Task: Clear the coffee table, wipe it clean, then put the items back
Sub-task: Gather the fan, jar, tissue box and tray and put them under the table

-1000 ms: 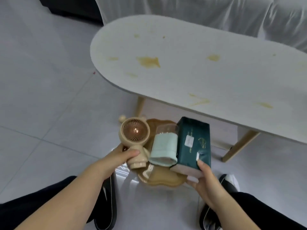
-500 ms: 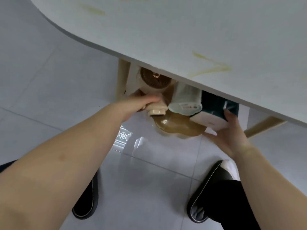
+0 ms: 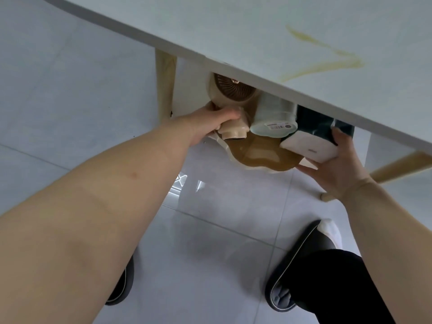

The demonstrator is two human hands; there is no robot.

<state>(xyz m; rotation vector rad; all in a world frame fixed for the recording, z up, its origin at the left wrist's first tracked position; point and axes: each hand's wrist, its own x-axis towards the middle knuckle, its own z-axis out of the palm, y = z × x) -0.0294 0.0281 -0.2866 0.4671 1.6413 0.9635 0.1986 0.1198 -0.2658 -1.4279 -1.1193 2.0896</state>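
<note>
looking down past the near edge of the white coffee table (image 3: pixel 257 31), marked with a yellow stain (image 3: pixel 327 59) at upper right. under that edge, down near the pale tiled floor (image 3: pixel 70 94): a brown tray (image 3: pixel 261 157) with a wavy cream rim, held from both sides and tipped toward the camera. cannot tell whether clear of the tiles.

on the tray, side by side and all leaning the same way: a beige fan (image 3: pixel 231 92) at left, a mint-green cup (image 3: pixel 273 113) in the middle with a label on its bottom, and a dark green tissue pack (image 3: pixel 308 123) at right, white end facing out. far ends of all three hidden behind the tabletop.

left hand (image 3: pixel 210 122): wrapped round the fan's neck just above its foot, fingers (image 3: pixel 230 114) curled and pressed together, right at the tray's left rim. cannot tell whether also touching the tray beneath.

right hand (image 3: pixel 339 169): cupping the white end of the tissue pack, fingers spread and bent round it, one stretched up the pack's right side, another reaching under the tray's right rim.

behind the left hand, a slanting wooden leg (image 3: pixel 164 90); to the right of the right hand, a second wooden leg (image 3: pixel 402 167).

lower down on the tiles, well apart: left slipper (image 3: pixel 122 284), mostly hidden by the forearm, and right slipper (image 3: pixel 294 265), worn with a white sock (image 3: pixel 329 230) and a black trouser leg (image 3: pixel 339 288).
</note>
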